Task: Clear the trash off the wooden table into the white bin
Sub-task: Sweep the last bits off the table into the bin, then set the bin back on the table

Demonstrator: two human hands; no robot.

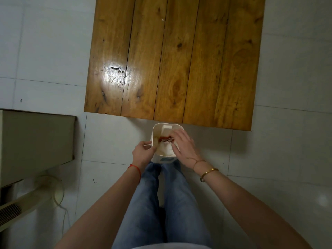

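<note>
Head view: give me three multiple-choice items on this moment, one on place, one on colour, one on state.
1. Where does the bin stand?
A. On the table
B. On the floor at the table's near edge
C. On the cabinet

2. What colour is the cord on the left wrist?
A. Red
B. Blue
C. Black

3. What is the right hand doing?
A. Resting on the table
B. Hanging at the person's side
C. Spread open over the bin

Key: 1 B, the bin sits on tile below the table; 2 A, the cord is red; 3 C, its fingers fan above the trash.
</note>
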